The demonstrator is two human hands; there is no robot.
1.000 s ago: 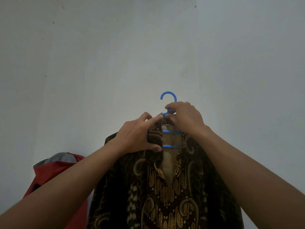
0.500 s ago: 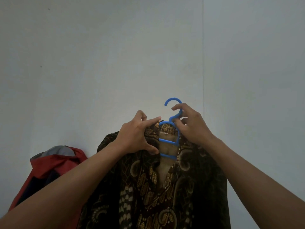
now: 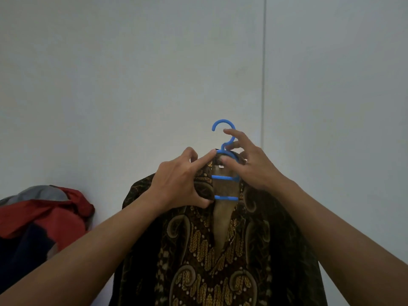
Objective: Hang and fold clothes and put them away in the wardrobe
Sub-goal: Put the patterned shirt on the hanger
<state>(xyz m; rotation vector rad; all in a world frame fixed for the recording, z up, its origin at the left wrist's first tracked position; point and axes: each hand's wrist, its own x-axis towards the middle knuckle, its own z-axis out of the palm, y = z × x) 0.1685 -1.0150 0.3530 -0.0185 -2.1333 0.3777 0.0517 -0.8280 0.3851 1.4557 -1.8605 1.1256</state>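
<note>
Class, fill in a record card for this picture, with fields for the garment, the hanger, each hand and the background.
garment: dark batik shirt, neck open
hanger: blue hanger inside the shirt, hook up, hooked on nothing
left hand: grips the shirt's collar
right hand: holds the hanger below its hook
background: plain wall; red garment at left

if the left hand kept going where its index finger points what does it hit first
The blue hanger: the left hand has its index fingertip at the top curve, by the shirt collar. The right hand lies just beyond, depth unclear.
</note>
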